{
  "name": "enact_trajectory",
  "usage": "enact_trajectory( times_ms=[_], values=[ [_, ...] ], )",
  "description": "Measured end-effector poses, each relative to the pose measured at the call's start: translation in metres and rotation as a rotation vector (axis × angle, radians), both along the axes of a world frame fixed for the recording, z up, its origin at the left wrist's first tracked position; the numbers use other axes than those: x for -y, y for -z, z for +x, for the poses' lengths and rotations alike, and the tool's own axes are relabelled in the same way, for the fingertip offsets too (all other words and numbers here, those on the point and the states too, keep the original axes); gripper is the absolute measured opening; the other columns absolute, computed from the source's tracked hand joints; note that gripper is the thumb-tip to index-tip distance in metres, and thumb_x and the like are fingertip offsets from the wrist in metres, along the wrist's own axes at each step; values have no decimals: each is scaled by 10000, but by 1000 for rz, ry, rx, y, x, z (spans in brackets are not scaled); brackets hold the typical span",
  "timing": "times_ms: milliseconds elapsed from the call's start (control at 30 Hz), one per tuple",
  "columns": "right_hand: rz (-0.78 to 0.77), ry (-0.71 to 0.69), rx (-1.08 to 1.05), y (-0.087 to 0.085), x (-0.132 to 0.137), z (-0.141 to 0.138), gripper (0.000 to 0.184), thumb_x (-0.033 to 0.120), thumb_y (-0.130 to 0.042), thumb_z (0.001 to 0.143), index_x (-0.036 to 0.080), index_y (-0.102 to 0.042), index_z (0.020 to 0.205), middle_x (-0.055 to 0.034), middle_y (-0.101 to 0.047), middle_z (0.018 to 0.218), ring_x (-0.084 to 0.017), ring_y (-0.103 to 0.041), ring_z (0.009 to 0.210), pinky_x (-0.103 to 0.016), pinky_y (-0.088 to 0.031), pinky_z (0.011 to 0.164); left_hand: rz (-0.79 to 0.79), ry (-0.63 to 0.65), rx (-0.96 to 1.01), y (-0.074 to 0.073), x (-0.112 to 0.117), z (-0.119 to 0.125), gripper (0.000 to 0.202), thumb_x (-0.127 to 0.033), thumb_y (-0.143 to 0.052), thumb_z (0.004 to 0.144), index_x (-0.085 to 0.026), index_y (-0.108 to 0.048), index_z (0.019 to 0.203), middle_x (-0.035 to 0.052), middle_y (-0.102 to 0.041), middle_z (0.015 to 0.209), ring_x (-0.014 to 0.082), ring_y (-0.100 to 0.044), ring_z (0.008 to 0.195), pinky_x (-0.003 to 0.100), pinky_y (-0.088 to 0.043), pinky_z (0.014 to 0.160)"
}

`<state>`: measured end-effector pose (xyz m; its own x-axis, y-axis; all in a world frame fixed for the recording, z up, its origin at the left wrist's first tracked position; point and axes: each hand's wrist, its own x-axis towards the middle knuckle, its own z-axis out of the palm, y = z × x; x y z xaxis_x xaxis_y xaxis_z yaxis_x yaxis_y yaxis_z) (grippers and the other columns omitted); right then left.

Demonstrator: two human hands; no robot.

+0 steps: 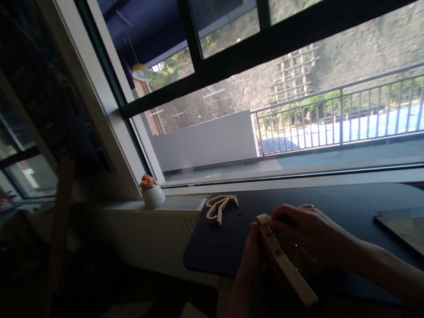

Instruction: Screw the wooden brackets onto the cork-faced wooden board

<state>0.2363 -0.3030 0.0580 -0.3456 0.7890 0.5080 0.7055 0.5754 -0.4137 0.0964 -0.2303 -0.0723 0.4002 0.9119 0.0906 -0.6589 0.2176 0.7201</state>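
Between hands [249, 264] [310, 229], a pale wooden strip [284, 267].

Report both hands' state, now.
Left hand: closed, holding the wooden piece.
Right hand: at the piece's upper end; whether its grip is closed cannot be told.

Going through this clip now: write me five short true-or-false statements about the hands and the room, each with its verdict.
1. The left hand holds a wooden bar. True.
2. The right hand is away from that bar. False: its fingers are at the bar's upper end.
3. A curved wooden piece lies on the floor. False: it lies on the dark table.
4. A white pot with an orange top stands near the window. True.
5. Nothing but sky shows outside. False: a railing and a rocky slope show.
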Motion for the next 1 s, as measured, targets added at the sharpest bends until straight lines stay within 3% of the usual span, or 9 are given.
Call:
enact_trajectory(
  times_ms=[633, 1000],
  values=[
    [19, -26, 48, 0, 0, -1, 265, 420, -406, 957, 217, -571, 918, -13, -664, 726, -163, -601, 611, -267, -402, 565, -36, 1, 16, -4, 3, 1, 571, -570, -646, 770, -80, -687, 1060, 115, -719, 890, 241, -650, 851, 323, -473, 805],
    [59, -71, 162, 1, 6, -7, 204, 302, -379, 978, 225, -528, 861, -15, -653, 779, -164, -604, 680, -266, -371, 615, -47, 13, 22, -2, 1, 1, 574, -576, -656, 758, -77, -691, 1040, 122, -709, 921, 241, -638, 860, 324, -459, 804]
  ],
)
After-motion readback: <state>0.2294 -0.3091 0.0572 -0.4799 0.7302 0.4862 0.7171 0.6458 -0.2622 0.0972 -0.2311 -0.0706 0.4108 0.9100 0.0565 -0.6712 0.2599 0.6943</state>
